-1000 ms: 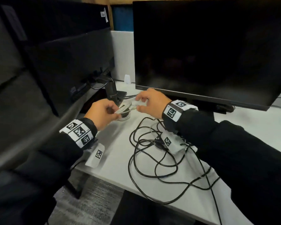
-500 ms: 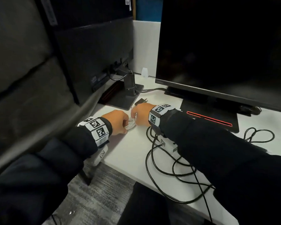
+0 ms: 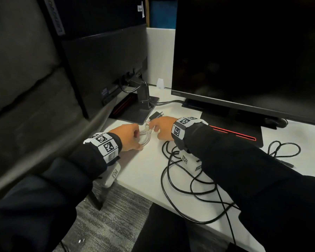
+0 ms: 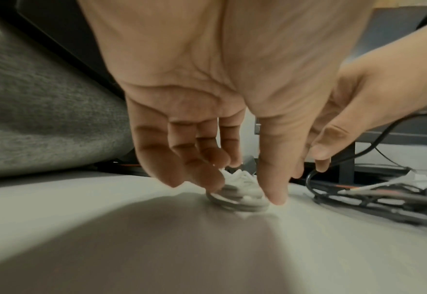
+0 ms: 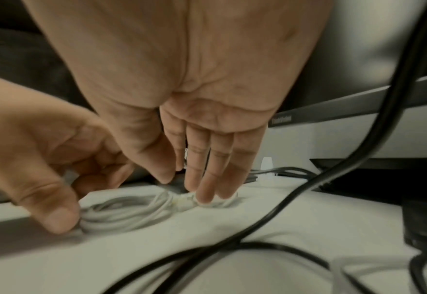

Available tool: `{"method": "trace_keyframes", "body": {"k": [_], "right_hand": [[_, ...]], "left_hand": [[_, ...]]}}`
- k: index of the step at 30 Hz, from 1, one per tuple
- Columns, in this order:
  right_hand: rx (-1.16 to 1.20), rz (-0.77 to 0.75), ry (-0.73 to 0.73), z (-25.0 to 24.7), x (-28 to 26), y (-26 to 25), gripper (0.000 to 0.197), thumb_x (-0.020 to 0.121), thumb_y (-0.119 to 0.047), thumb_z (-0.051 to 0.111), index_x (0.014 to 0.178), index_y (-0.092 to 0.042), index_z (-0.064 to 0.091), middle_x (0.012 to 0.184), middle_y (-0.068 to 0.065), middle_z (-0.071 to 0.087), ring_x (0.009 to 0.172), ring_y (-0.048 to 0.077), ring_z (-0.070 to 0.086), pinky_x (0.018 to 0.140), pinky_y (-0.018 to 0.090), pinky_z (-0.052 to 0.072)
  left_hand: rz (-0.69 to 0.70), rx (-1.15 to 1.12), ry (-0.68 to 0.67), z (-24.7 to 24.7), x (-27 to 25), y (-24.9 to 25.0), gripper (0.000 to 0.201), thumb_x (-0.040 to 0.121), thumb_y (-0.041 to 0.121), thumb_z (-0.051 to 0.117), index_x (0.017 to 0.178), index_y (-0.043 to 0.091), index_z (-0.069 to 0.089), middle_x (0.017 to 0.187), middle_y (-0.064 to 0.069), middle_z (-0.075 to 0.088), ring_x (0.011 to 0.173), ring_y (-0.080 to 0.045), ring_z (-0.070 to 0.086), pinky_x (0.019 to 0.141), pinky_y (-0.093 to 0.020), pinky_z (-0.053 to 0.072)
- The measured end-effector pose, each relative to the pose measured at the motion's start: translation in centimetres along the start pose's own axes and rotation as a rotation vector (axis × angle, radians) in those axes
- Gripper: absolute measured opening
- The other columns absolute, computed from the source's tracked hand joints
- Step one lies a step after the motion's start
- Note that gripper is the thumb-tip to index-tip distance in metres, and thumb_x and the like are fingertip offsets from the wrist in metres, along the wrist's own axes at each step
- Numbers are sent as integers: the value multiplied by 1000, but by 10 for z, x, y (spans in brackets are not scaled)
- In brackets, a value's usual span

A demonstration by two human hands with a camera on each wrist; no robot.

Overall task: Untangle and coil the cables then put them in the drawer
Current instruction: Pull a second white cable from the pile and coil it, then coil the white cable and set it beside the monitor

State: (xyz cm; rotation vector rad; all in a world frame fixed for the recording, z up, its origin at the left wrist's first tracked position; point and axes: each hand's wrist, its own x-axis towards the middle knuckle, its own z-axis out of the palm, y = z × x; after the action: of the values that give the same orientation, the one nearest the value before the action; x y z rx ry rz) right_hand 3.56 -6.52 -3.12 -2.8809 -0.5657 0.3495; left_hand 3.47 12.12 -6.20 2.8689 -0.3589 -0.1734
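Note:
A white cable coil (image 3: pixel 145 138) (image 4: pixel 235 195) (image 5: pixel 122 214) lies on the white desk (image 3: pixel 140 171) between my hands. My left hand (image 3: pixel 129 136) (image 4: pixel 242 191) grips the coil's left side, fingers curled over it and thumb down beside it. My right hand (image 3: pixel 158 128) (image 5: pixel 187 187) keeps its fingers fairly straight, with the fingertips (image 5: pixel 207 195) pressing the cable's end onto the desk. A tangled black cable (image 3: pixel 182 180) (image 5: pixel 257 224) (image 4: pixel 358 195) sprawls under my right forearm. No drawer is in view.
A large monitor (image 3: pixel 244 60) on its base (image 3: pixel 235 131) stands close behind my right hand. A second monitor (image 3: pixel 102 70) with its stand (image 3: pixel 144 100) is at the left, and a black plug (image 3: pixel 155 115) lies just behind the hands. Another looped black cable (image 3: pixel 284 148) lies far right.
Both hands have come down and toward the desk's left front corner, bringing the white coil from the air onto the desk. My view has shifted right.

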Motion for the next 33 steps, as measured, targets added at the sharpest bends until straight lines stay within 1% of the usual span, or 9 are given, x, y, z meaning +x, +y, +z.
{"method": "trace_keyframes", "body": {"k": [4, 8, 14, 17, 20, 25, 27, 29, 33], "right_hand": [[48, 3, 124, -31, -26, 9, 35, 93, -9, 59, 127, -16, 64, 128, 6, 63, 117, 26, 58, 100, 32, 47], [127, 62, 312, -58, -71, 37, 29, 95, -14, 55, 119, -21, 69, 123, 1, 66, 112, 21, 60, 98, 30, 48], [198, 256, 436, -61, -159, 106, 20, 92, -20, 63, 109, -26, 72, 101, -8, 72, 94, 12, 65, 85, 26, 51], [202, 361, 401, -45, -195, 135, 14, 91, -25, 65, 103, -30, 71, 97, -11, 71, 84, 6, 64, 70, 19, 47], [189, 415, 356, -21, -220, 143, 4, 90, -34, 66, 89, -31, 69, 90, -12, 69, 86, 9, 65, 77, 28, 54], [116, 375, 12, 31, -234, 116, 36, 77, -63, 70, 83, -27, 64, 85, -9, 66, 82, 13, 63, 74, 33, 55], [125, 353, -56, 41, -232, 111, 35, 74, -59, 76, 83, -26, 64, 84, -10, 67, 82, 14, 63, 78, 36, 57], [149, 338, -47, 41, -232, 114, 21, 79, -41, 77, 78, -25, 64, 81, -10, 64, 82, 15, 63, 79, 35, 57], [213, 376, 161, 24, -237, 124, 7, 86, -25, 64, 81, -24, 60, 81, -8, 62, 81, 16, 61, 76, 33, 54]], "left_hand": [[-10, -33, 66, -17, -3, 1, 29, 77, 39, 75, 87, 27, 52, 87, 0, 64, 76, -19, 59, 69, -34, 50], [82, -221, 157, -32, -4, 43, 18, 86, 31, 72, 88, 20, 58, 82, 1, 61, 72, -17, 55, 62, -30, 44], [310, -334, 104, -9, -4, 133, 19, 86, 39, 72, 81, 24, 61, 85, 0, 66, 79, -19, 62, 73, -34, 52], [360, -333, 129, 2, -9, 170, 17, 89, 37, 68, 81, 24, 59, 82, 3, 65, 75, -16, 61, 70, -32, 51], [416, -350, 170, 8, -13, 194, 13, 90, 30, 63, 80, 24, 58, 79, 6, 66, 73, -16, 62, 69, -32, 53], [492, -355, 137, 14, -15, 221, 10, 92, 25, 62, 83, 22, 59, 74, 8, 62, 66, -13, 57, 64, -28, 49], [494, -349, 116, 19, -13, 226, 12, 93, 26, 63, 83, 21, 60, 74, 7, 62, 65, -11, 56, 61, -24, 44], [489, -336, 102, 22, -10, 228, 12, 93, 25, 63, 82, 21, 60, 76, 6, 63, 66, -10, 56, 60, -22, 41], [521, -238, 96, 27, -7, 231, 7, 93, 20, 59, 91, 26, 61, 88, 8, 61, 76, -12, 57, 65, -23, 42]]}}
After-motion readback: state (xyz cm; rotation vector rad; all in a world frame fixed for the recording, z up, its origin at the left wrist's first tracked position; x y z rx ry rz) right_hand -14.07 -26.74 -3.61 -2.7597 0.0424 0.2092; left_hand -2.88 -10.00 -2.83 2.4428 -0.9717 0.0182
